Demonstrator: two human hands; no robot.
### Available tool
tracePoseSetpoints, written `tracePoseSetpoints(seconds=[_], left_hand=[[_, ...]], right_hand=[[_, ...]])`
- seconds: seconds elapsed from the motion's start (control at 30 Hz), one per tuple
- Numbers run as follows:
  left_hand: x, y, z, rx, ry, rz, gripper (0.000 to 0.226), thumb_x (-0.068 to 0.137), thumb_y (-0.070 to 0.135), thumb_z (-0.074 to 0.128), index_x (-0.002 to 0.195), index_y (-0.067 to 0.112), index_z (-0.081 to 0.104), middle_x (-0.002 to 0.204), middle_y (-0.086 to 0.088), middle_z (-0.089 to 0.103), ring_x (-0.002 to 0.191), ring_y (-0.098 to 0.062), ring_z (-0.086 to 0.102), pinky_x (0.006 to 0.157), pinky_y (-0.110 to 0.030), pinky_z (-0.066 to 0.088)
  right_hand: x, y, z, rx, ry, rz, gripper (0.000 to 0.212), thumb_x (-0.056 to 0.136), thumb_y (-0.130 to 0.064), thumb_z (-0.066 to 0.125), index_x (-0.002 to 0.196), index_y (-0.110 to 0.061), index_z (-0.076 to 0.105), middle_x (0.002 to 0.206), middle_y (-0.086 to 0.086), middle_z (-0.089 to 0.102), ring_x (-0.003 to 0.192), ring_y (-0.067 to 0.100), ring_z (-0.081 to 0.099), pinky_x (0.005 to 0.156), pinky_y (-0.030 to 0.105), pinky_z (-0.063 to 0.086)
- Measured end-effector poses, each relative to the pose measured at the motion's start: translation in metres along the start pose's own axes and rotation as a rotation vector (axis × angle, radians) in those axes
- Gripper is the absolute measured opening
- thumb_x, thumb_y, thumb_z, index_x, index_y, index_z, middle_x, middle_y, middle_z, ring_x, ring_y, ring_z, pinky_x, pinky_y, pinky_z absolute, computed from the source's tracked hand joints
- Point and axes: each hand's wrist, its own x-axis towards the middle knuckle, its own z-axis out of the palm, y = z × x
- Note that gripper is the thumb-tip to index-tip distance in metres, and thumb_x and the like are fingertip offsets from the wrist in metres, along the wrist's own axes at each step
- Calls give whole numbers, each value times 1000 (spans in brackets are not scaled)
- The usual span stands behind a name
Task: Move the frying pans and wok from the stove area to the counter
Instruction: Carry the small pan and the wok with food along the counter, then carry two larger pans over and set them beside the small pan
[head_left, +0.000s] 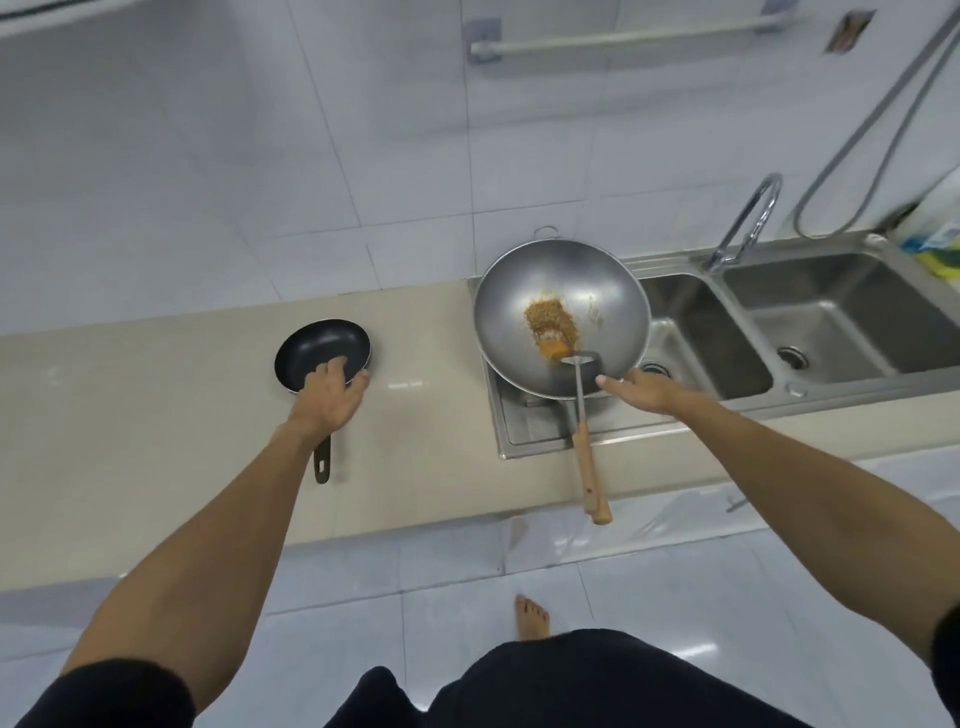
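Lying on the counter (156, 415), frying pan (317, 348) handle points toward the person.

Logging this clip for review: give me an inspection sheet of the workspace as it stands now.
Surface: beige counter, bare apart from the pan; steel sink unit on its right.
Job's things: black pan flat on the counter; wok with food bits sits over the steel sink area, not on the counter.
Clutter: spatula lying in the wok, wooden handle sticking out over the counter edge.
Grippers: left hand over the pan's near rim, grip unclear; right hand open at the wok's near rim.
Cables: hose on the wall.
Surroundings: faucet, double sink, tiled wall and floor.
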Motion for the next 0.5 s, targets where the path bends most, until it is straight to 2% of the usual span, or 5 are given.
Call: tracePoseSetpoints(seconds=[0.17,0.27,0.4,0.5], left_hand=[[-3,29,-19,67,-32,146,61,102,46,42,144,3,44,147,-23,47,135,-41,41,111,-54,34],[-5,45,-29,120,-36,208,65,102,48,40,150,4,36,152,-23,41,140,-40,35,113,-53,31],[-12,78,-24,142,-51,304,65,103,47,38,152,4,34,154,-23,39,140,-39,36,115,-50,30],[-21,115,-4,171,-99,364,64,103,48,39,153,7,34,155,-20,38,140,-38,37,114,-49,30]], right_hand=[[-31,-6,-21,-33,110,-19,77,103,-61,39,159,-9,35,159,22,43,146,39,40,120,45,31],[-52,0,-31,-12,197,-25,76,103,-59,40,154,-3,40,155,26,46,142,39,46,117,46,35],[-80,17,-33,-41,237,57,94,98,-70,39,161,-1,25,164,27,31,151,41,33,121,48,28],[-98,40,-31,-52,278,96,94,97,-72,39,158,-1,31,161,27,37,148,42,38,119,49,34]])
